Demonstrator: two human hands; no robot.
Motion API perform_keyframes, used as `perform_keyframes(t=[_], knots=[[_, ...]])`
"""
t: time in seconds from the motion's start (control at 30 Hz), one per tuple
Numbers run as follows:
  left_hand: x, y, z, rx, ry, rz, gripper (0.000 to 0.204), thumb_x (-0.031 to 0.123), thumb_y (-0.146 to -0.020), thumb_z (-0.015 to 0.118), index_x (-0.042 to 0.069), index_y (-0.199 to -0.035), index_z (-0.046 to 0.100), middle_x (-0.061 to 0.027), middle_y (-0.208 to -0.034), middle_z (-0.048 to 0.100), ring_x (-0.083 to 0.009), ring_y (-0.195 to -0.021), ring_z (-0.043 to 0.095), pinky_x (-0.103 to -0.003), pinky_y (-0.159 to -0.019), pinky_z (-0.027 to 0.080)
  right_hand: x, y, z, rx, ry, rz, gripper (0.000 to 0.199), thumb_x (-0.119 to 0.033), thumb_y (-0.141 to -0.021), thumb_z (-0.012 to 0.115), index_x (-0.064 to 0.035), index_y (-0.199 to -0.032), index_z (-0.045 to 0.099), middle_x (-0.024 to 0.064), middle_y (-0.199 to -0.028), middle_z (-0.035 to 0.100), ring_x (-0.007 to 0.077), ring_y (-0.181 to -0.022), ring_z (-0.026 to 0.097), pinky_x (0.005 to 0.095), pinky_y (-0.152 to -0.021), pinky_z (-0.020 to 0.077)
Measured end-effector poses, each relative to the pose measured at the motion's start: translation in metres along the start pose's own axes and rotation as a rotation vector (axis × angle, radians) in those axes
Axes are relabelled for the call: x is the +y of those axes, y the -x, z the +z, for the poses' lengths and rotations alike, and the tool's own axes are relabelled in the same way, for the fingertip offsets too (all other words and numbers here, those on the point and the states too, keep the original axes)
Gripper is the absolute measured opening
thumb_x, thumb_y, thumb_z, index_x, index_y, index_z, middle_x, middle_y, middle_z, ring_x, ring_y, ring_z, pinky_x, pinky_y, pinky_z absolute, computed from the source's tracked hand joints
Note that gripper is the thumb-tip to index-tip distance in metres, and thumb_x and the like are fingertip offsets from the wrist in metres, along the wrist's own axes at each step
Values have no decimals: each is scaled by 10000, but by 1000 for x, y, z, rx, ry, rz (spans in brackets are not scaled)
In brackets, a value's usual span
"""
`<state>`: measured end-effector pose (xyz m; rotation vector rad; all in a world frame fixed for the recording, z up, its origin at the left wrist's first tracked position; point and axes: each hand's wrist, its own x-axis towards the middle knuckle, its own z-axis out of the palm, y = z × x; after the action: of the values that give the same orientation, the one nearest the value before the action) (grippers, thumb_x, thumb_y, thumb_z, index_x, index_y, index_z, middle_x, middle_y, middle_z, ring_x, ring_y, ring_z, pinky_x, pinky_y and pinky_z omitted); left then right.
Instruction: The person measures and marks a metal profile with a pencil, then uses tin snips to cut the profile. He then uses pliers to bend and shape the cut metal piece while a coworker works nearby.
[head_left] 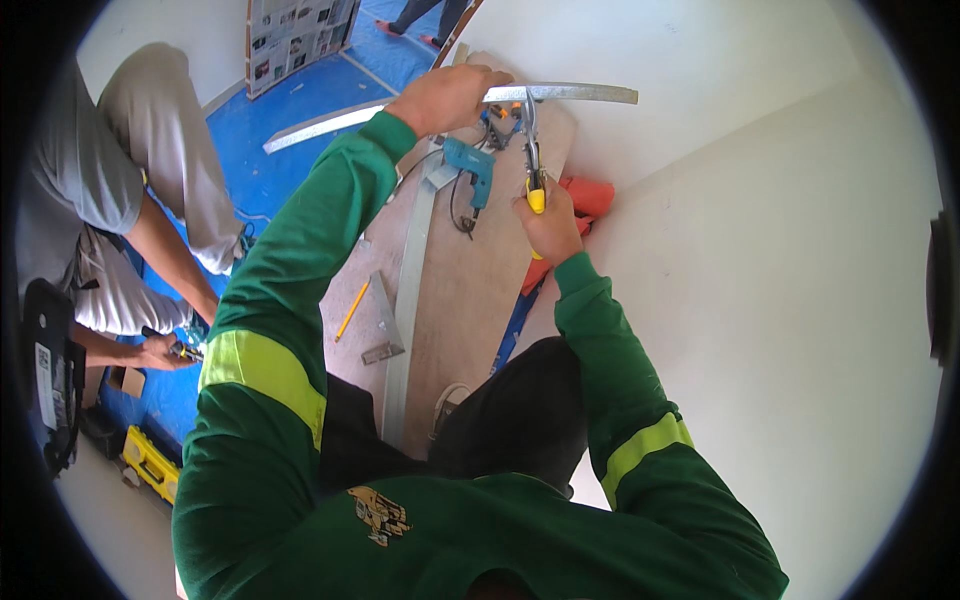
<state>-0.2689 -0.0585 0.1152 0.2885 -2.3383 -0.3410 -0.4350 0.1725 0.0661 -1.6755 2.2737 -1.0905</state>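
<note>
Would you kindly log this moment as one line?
left hand: grips long grey metal strip | right hand: holds yellow-handled snips at strip

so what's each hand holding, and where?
Left hand grips the metal channel strip near its middle. Right hand holds the snips by their yellow handles, blades at the strip.

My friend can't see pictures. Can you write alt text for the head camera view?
A person in green sleeves holds a long grey metal strip with the left hand while the right hand grips yellow-handled snips at it. Below lie a teal power drill and a yellow pencil; another person crouches at left.
</note>
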Motion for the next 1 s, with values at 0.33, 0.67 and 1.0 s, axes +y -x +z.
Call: perform_keyframes(t=[0.33, 0.67, 1.0], knots=[[29, -6, -24, 150, -116, 104, 611, 19, -823, 674, 140, -1421, 644, -134, -1153, 703, -368, -1008, 724, -487, -832, 597, 1, 1, -2, 67, -100, -142, 435, -75, -930, 703, -5, -1325, 537, 101, -1130, 610, 207, -1061, 621, 357, -960, 512], [37, -9, -22, 47, -80, 39, 585, 18, -871, 631, 107, -1448, 604, -161, -1165, 698, -392, -1026, 719, -501, -856, 593, 3, 0, 0, 141, -113, -137, 590, -162, -909, 764, 25, -1411, 517, 200, -1201, 624, 344, -1124, 624, 425, -991, 502], [27, 0, -13, 151, -114, 30, 490, 20, -894, 605, 94, -1378, 635, -149, -1151, 699, -373, -1012, 731, -473, -837, 609, -28, 8, 0, 82, -103, 4, 246, -153, -948, 750, -9, -1071, 593, 61, -869, 644, 170, -784, 626, 342, -743, 519]])
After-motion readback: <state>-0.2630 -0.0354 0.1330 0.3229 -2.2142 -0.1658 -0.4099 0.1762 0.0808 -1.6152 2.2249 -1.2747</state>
